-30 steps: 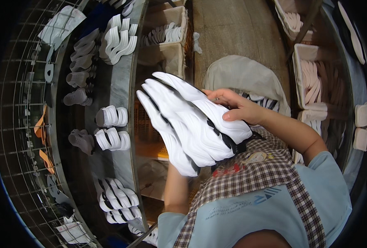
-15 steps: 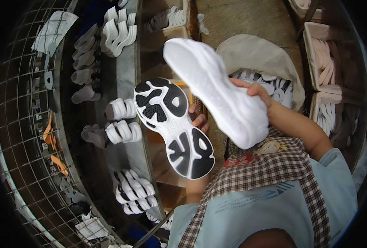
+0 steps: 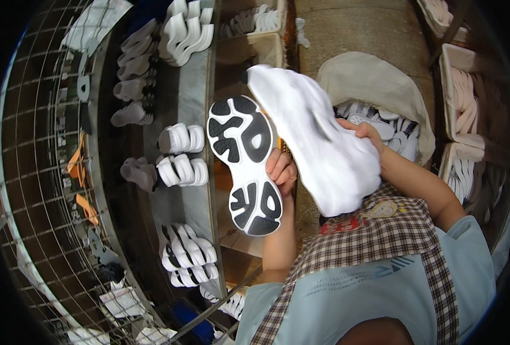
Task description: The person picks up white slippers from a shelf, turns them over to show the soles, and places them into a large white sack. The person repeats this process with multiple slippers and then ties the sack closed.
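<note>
My left hand (image 3: 282, 171) grips a white shoe sole (image 3: 241, 169) by the edge of its narrow waist. Black tread pads cover both ends of that sole, and its tread faces up at me. In my right hand (image 3: 363, 134) is a second, larger-looking white shoe sole (image 3: 312, 138), held along its right edge. It is tilted so its smooth side wall shows, and motion blurs it a little. The two soles are side by side; whether their edges touch at the upper end I cannot tell. My left thumb is hidden behind the sole.
A metal shelf (image 3: 189, 210) on the left bears several stacks of white soles (image 3: 189, 253). Beyond it runs a wire mesh (image 3: 28, 190). A cloth-lined sack (image 3: 375, 72) of soles stands ahead, with bins of pale pink soles (image 3: 464, 100) at right.
The left sole has turned to stand straighter, and my left fingers show more fully round its edge. The right sole has rolled, showing more of its side. The whole view has shifted slightly.
</note>
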Action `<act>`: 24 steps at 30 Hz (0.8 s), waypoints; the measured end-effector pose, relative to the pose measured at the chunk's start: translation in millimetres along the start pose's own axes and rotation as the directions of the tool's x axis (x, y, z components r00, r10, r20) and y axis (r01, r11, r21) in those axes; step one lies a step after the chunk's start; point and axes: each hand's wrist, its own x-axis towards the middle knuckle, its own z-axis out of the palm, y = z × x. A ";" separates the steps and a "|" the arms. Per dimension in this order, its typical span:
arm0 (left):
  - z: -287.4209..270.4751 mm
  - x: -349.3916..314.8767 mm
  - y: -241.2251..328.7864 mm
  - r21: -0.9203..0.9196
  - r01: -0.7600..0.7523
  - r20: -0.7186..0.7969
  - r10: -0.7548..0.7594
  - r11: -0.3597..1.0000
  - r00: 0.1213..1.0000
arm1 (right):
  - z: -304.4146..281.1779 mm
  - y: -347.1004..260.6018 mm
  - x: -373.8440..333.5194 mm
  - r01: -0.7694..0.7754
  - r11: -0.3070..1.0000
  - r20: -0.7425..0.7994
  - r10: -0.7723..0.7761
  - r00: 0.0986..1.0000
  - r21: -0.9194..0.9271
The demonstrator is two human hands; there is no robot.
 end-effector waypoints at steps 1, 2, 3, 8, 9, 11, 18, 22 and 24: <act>0.7 -6.7 0.7 -0.039 -0.086 -0.096 0.082 0.996 0.992 | -2.9 0.5 -1.2 0.001 1.000 -0.010 -0.001 1.000 0.008; 0.0 -11.3 0.6 -0.013 -0.161 -0.125 0.158 0.987 0.980 | -5.4 0.3 -2.4 0.000 1.000 -0.029 0.000 1.000 -0.001; 1.0 -14.4 2.8 0.059 -0.114 -0.098 0.119 0.992 0.988 | -7.4 -0.1 -2.9 -0.001 1.000 0.004 0.001 1.000 0.017; 10.9 -12.1 9.9 0.170 0.068 -0.009 -0.067 0.983 0.998 | -10.3 -4.9 -6.3 0.014 1.000 -0.057 -0.013 0.998 0.025; 13.6 -12.1 6.7 0.167 0.035 -0.041 -0.028 0.985 0.999 | -10.0 -4.4 -6.5 0.006 0.999 -0.001 -0.006 1.000 0.039; 17.5 -7.6 5.3 0.321 0.003 -0.121 0.038 0.947 0.992 | -10.6 -6.5 -1.5 0.077 0.991 -0.032 -0.081 0.996 -0.109; 20.3 -7.6 4.7 0.738 0.257 -0.384 0.074 0.624 0.920 | -2.0 -18.7 3.0 0.080 0.677 -0.011 -0.129 0.992 -0.732; 20.6 -7.9 2.2 0.772 0.296 -0.407 0.080 0.563 0.910 | 18.7 -26.9 -2.8 -0.021 0.329 -0.045 -0.066 0.997 -0.944; 20.9 -4.8 -1.5 0.787 0.299 -0.407 0.089 0.540 0.909 | 31.7 -27.1 -4.3 -0.054 0.160 -0.061 -0.039 0.997 -0.986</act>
